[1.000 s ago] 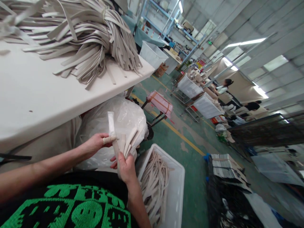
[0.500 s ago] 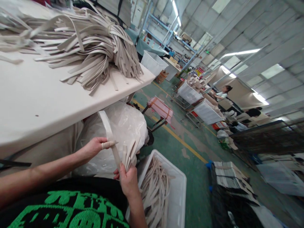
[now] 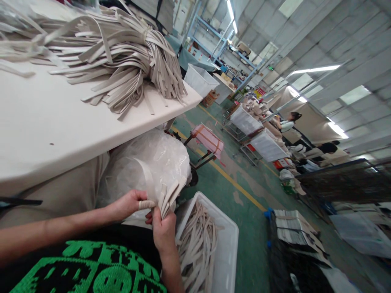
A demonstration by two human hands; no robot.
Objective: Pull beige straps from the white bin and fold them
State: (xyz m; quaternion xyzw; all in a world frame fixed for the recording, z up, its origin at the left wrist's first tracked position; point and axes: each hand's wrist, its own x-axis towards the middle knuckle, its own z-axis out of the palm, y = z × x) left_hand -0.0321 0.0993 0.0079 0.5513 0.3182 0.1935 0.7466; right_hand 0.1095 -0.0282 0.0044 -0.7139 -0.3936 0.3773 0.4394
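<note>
In the head view, narrow, flat beige strips [image 3: 167,199] fanned upward out of the right hand's fingers [image 3: 157,217], which were closed round their lower ends. Just beside, the left hand's fingers [image 3: 146,204] pinched a curved, paler strip [image 3: 148,176], crumpled plastic [image 3: 171,151] beyond them.

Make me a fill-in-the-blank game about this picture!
1. The right hand grips a fan of ____.
2. The big beige bundle lies on the white ____.
3. The print on the black shirt is ____.
4. The long line on the floor is ____.

Missing words: strips; table; green; yellow.
</note>
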